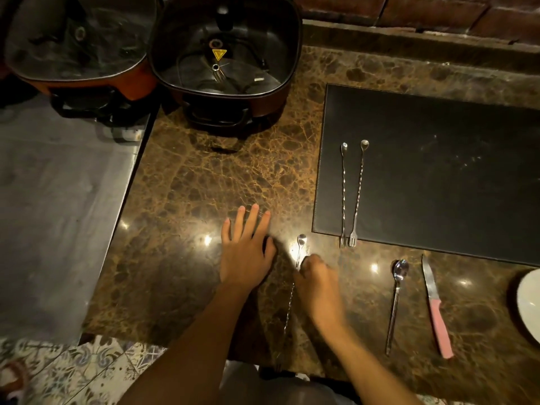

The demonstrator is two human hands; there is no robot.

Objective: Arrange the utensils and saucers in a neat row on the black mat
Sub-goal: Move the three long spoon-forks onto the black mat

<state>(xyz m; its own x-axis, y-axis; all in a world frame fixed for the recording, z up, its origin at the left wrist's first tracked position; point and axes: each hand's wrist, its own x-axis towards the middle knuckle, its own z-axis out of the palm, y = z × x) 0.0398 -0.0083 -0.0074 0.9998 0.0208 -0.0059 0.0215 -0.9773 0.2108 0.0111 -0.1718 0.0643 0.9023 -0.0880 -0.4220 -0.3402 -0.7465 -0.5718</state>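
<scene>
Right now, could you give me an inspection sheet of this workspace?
Surface: brown marble counter; black mat at right.
Job's things: two twisted bar spoons on the mat; third bar spoon, tablespoon, pink-handled knife, white saucer off it.
Clutter: two lidded electric pots.
Grippers: left hand flat; right hand closed on third spoon.
Cables: cord coiled inside nearer pot.
Surroundings: brick wall, patterned floor tiles.

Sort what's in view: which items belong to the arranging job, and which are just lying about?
Job: black mat, two twisted bar spoons on it, third bar spoon in the right hand, plain spoon, pink-handled knife, white saucer.
Lying about: two lidded electric pots.
</scene>
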